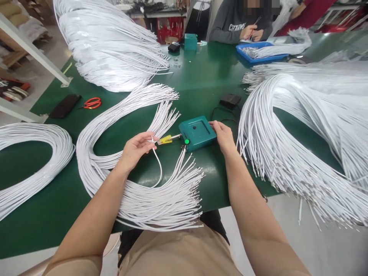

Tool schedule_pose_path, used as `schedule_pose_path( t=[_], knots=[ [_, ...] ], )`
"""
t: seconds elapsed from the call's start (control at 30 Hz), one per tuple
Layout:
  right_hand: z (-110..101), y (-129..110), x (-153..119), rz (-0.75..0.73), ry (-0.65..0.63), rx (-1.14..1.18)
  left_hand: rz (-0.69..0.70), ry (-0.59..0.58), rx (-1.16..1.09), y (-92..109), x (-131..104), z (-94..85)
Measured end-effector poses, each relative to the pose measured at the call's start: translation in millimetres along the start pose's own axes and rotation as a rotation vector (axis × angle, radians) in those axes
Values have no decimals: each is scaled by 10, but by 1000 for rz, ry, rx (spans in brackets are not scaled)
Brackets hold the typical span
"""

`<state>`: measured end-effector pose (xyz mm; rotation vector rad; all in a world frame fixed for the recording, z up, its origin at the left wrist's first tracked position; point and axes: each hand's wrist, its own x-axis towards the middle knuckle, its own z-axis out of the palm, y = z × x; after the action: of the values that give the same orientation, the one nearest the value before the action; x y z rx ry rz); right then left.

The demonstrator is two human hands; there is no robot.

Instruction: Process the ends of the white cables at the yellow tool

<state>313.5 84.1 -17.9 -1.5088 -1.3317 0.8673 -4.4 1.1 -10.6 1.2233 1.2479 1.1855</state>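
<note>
My left hand pinches a white cable near its end, and the cable loops down toward the bundle below. Just right of those fingertips is a yellow-handled tool whose metal shaft points at a green box-like device. A bright green round spot shows on the device's near left corner. My right hand rests against the device's right side, fingers partly hidden behind its edge. A bundle of white cables curves around the left hand, its cut ends fanned out in front of me.
Big white cable bundles lie at the back left, far left and right. Red-handled scissors and a black wallet-like object lie at left. Behind the device sits a black box. Across the table, a person works beside a blue tray.
</note>
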Motion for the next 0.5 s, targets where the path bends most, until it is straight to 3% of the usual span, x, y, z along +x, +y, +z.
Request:
schedule_pose_path(
  t=[0.1, 0.23, 0.4, 0.5],
  knots=[
    [65, 139, -29, 17, 82, 70, 14, 1, 9, -4, -9, -1],
    [80, 105, -79, -53, 128, -90, 43, -51, 28, 146, -107, 84],
    [42, 65, -122, -61, 125, -153, -64, -494, 227, 486, -321, 291],
    [39, 83, -135, -78, 122, -151, -71, -570, 549, 620, -437, 325]
  ],
)
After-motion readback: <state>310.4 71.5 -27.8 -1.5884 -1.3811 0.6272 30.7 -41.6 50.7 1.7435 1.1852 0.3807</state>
